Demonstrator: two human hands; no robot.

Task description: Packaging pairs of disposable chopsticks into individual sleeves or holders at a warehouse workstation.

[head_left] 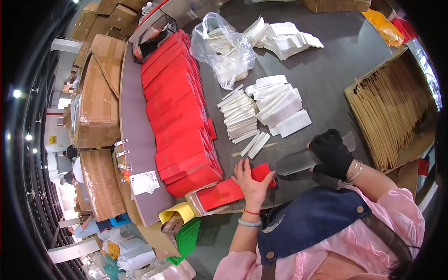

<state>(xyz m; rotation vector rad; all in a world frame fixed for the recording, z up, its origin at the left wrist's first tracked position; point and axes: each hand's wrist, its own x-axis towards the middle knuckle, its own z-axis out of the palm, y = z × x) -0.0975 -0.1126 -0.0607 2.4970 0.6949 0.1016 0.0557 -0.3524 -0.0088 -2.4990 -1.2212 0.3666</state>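
My left hand [253,186] lies bare on a red packet [219,193] at the table's near edge, thumb and fingers spread apart. Part of the packet is hidden under the palm. In a black fingerless glove, my right hand [332,155] is closed around a flat, see-through strip [294,163] with a rounded end. That end comes close to the packet's right side. Beyond my hands are piles of white paper slips [280,105], with a few loose slips [256,144] nearest the packet. A long fanned row of red packets [175,112] runs along the left.
A clear plastic bag [221,49] partly covers more slips at the back. On the right stands a cardboard box [401,161] full of upright brown card pieces. A black mesh basket [156,37] is at the far left. Yellow and green holders [189,240] sit beside the near left edge.
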